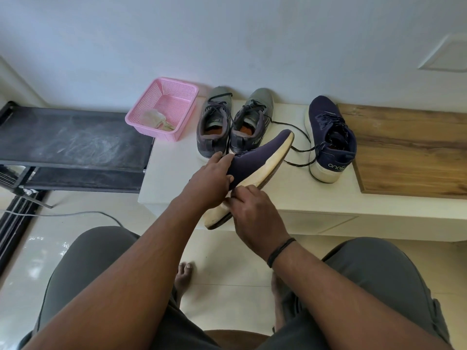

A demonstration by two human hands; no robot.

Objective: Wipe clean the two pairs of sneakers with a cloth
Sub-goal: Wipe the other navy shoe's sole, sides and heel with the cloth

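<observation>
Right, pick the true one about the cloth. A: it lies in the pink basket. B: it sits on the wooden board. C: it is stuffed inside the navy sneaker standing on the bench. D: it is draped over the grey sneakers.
A: the crumpled whitish cloth lies in the pink basket, while both hands, left hand and right hand, hold the navy sneaker.

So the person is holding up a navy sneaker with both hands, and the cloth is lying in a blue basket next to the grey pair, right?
Not quite: the basket is pink, not blue, as the head view shows. The rest holds: both the left hand and the right hand hold the navy sneaker, and the cloth lies in the basket beside the grey pair.
</observation>
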